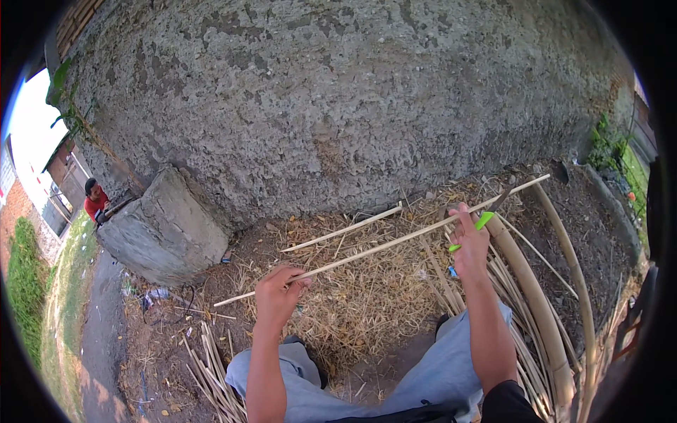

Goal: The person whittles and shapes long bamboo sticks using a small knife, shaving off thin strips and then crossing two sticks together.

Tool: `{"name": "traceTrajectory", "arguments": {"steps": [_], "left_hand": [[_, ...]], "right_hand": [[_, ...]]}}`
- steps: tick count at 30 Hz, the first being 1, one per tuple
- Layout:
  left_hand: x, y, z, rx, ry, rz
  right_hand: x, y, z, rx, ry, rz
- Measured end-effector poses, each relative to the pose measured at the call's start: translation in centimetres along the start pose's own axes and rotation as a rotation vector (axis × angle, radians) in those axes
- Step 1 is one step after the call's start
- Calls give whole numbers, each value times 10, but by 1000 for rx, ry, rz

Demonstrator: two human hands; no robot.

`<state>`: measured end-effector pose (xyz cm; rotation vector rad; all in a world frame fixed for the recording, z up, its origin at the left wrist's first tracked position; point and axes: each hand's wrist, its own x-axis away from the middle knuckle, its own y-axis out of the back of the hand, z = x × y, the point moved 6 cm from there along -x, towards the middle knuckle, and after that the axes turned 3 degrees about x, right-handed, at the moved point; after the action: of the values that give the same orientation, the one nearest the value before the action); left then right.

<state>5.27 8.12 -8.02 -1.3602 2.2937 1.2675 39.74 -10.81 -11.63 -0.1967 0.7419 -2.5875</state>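
Note:
A long, thin bamboo strip [381,249] stretches across in front of me, its right end higher in the picture than its left. My left hand [278,290] is closed round it near the left end, thumb and fingers pinching it. Further along, my right hand [468,243] grips a knife with a bright green handle [484,221] and also steadies the strip. The knife's dark blade [501,200] points up and right, crossing the strip. Fingers partly hide the handle. Below the hands lies a heap of pale shavings [345,303].
Split strips [209,363] lie in a pile by my left leg. On my right are thick bamboo poles [529,292] and more strips. Another strip [342,229] rests near the rough wall [338,106]. A concrete block [169,225] stands at left, with a person [96,201] in red behind it.

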Motion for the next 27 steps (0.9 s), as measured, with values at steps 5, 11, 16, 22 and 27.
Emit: {"name": "traceTrajectory", "arguments": {"steps": [5, 11, 16, 22, 27], "left_hand": [[1, 11, 6, -68, 70, -5], [1, 17, -12, -192, -147, -96], [2, 20, 3, -195, -132, -126], [2, 28, 7, -187, -56, -154], [3, 26, 7, -221, -31, -175]], "right_hand": [[5, 6, 0, 136, 31, -63], [3, 6, -3, 173, 58, -152], [5, -6, -9, 169, 46, -157], [4, -13, -9, 115, 76, -7], [-1, -7, -17, 6, 30, -47]]}}
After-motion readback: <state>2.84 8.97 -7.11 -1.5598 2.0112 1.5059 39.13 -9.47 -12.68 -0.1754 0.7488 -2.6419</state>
